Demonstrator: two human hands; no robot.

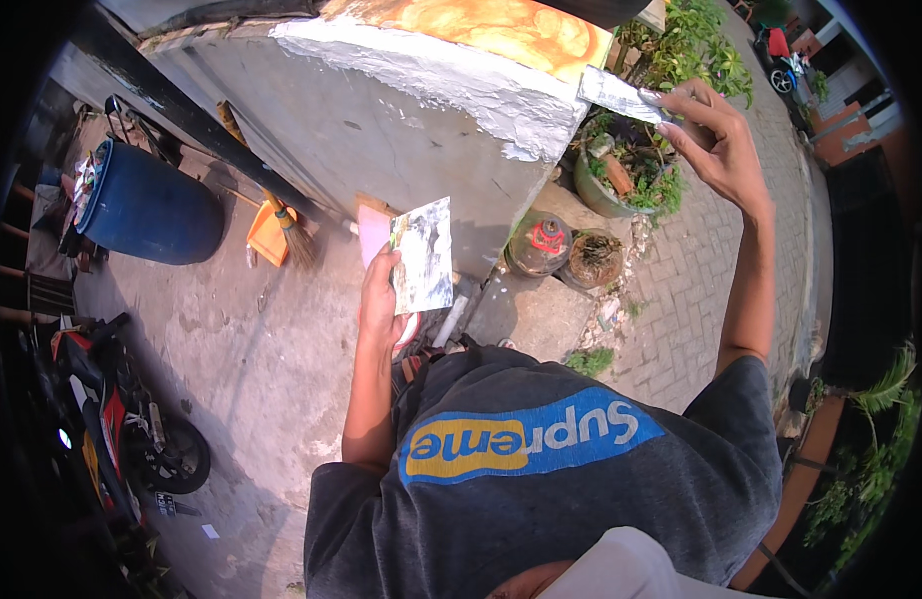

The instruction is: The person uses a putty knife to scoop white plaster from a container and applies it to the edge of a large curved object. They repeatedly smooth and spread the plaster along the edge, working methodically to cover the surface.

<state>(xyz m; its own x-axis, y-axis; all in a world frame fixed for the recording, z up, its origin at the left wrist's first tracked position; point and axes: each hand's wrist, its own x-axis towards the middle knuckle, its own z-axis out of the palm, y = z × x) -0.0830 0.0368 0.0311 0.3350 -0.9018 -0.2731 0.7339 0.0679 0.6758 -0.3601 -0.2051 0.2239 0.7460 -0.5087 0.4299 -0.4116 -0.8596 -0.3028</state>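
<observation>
My left hand [378,295] grips a flat, roughly square board [424,258] smeared with white putty and grey marks. It is held in front of the low wall [381,150]. Out to the right, my right hand [715,145] pinches a flat putty scraper [618,95] between thumb and fingers. White paste coats the scraper. Its far end reaches the wall's right corner; whether it touches cannot be told. Rough white putty [451,85] covers a band along the wall's upper edge, beside an orange-brown patterned top [491,30].
A potted plant [611,195], a big clear bottle [538,245] and a small pot [593,260] stand by the wall's corner. On the left are a blue barrel [156,205], a broom [299,245], an orange dustpan [270,236], a dark slanting pole [221,130] and a motorcycle [111,409].
</observation>
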